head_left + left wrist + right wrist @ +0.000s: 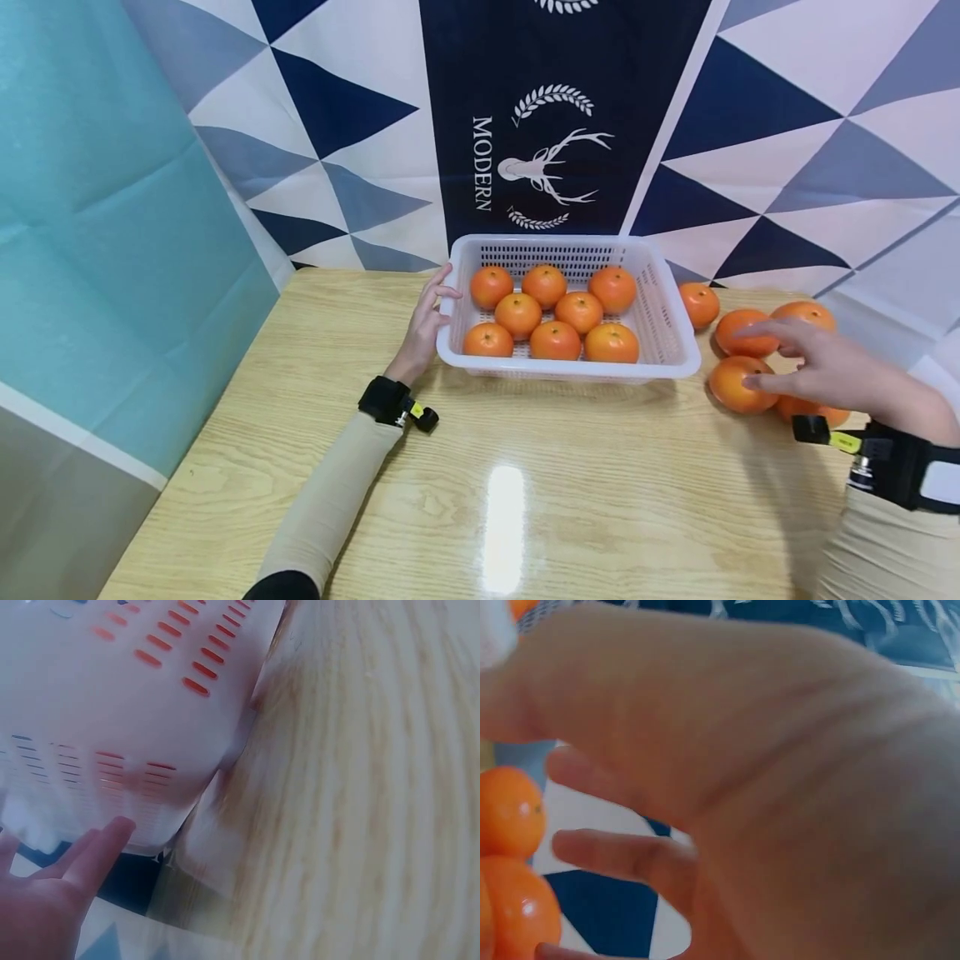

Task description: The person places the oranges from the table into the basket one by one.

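Observation:
A white slotted plastic basket [562, 367] holds several oranges [555, 341] in loose rows. At its left end, my left hand [424, 327] rests against the rim, with fingertips touching the top edge. The left wrist view shows that hand's fingers [101, 855] stretched out beside the basket's outer wall [97, 712]. My right hand [832, 367] hovers over a group of loose oranges [742, 385] to the right of the basket, fingers spread and nothing held. In the right wrist view, loose oranges [510, 814] lie beyond the parted fingers [604, 851]; the hand blocks much of that view.
Everything stands on a light wood-grain table [420, 517]. Behind it hangs a patterned cloth [360, 100] with triangles and a deer print, and a teal sheet [112, 208] covers the left side. One loose orange [699, 305] lies close against the basket's right end.

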A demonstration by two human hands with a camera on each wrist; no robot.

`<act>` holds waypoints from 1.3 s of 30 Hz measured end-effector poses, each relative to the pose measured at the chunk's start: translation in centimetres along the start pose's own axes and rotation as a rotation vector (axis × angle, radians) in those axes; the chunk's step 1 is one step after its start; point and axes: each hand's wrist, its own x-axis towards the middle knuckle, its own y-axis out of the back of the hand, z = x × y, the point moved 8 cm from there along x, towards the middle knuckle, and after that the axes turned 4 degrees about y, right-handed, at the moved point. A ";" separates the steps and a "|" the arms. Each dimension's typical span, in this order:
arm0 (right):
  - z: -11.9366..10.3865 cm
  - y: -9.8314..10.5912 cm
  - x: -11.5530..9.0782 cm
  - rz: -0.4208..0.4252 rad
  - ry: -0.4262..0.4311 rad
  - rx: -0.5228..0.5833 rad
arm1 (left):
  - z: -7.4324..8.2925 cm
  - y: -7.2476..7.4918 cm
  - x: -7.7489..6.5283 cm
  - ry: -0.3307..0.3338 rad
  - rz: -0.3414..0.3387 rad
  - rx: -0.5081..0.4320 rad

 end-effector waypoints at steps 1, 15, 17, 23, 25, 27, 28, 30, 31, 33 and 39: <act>0.1 -0.3 0.1 -0.025 0.004 -0.010 | 0.1 0.0 0.0 0.010 0.003 0.001; 1.8 -3.4 1.2 -0.247 -0.106 0.089 | 1.2 -0.5 -0.3 0.050 0.013 -0.023; 1.9 -3.7 1.2 -0.274 -0.126 0.096 | 1.1 -0.5 -0.3 0.048 0.009 -0.026; 2.0 -4.0 1.5 -0.305 -0.148 0.077 | 1.1 -0.5 -0.3 0.049 0.007 -0.037; 2.1 -4.1 1.5 -0.309 -0.152 0.068 | 1.1 -0.5 -0.3 0.048 0.008 -0.040; 2.2 -4.3 1.6 -0.314 -0.161 0.066 | 1.2 -0.5 -0.3 0.045 0.008 -0.041; 2.2 -4.4 1.7 -0.314 -0.160 0.067 | 1.2 -0.5 -0.3 0.043 0.005 -0.042; 2.3 -4.6 1.8 -0.324 -0.174 0.079 | 1.1 -0.4 -0.2 0.032 -0.004 -0.045; 2.3 -4.7 1.9 -0.331 -0.182 0.088 | 1.0 -0.4 -0.2 0.026 -0.009 -0.047; 2.2 -4.8 2.0 -0.331 -0.183 0.087 | 0.3 -0.1 0.0 0.005 -0.014 -0.041; 2.3 -4.9 2.2 -0.327 -0.176 0.071 | 0.6 -0.2 -0.2 0.019 -0.017 -0.047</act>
